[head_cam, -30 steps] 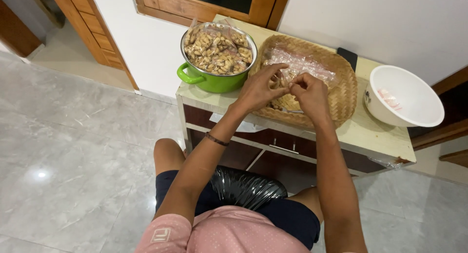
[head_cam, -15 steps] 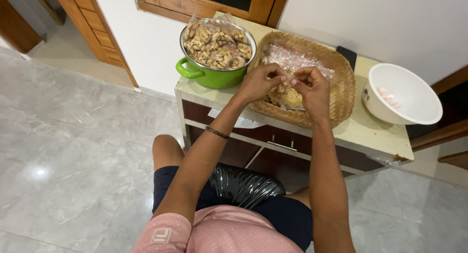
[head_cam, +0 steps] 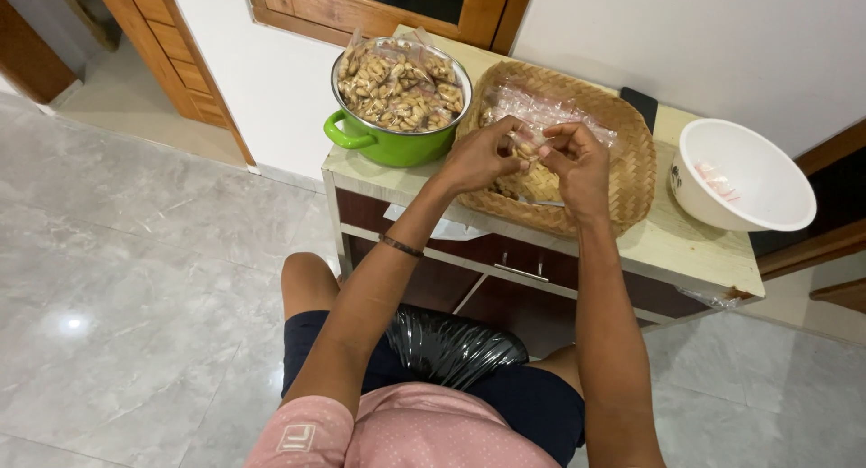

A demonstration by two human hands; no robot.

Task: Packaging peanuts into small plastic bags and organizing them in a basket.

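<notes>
A small clear plastic packet of pale nuts (head_cam: pixel 525 143) sits pinched between both hands above the round woven bamboo tray (head_cam: pixel 631 175), over the tray's left half. The left hand (head_cam: pixel 478 158) closes thumb and fingers on the packet's left end; the right hand (head_cam: pixel 577 161) clamps its fingertips on the right end, so both grips are shut tight on the one packet. Under the hands, on the tray's floor, lies a heap of loose pale nuts (head_cam: pixel 532 181), and toward the tray's far rim rests a crumpled pile of empty clear plastic bags (head_cam: pixel 541 105).

The tray takes up the middle of the cream-topped wooden cabinet (head_cam: pixel 672 242). Touching the tray's left rim, at the top's far left corner, stands a green metal pot with a side handle (head_cam: pixel 379 146), heaped with filled clear packets of nuts (head_cam: pixel 397 80). Near the right edge, apart from the tray, sits a white plastic bowl (head_cam: pixel 767 206) holding a few small pinkish scraps. A black flat object (head_cam: pixel 642 105) peeks out behind the tray at the far edge.
</notes>
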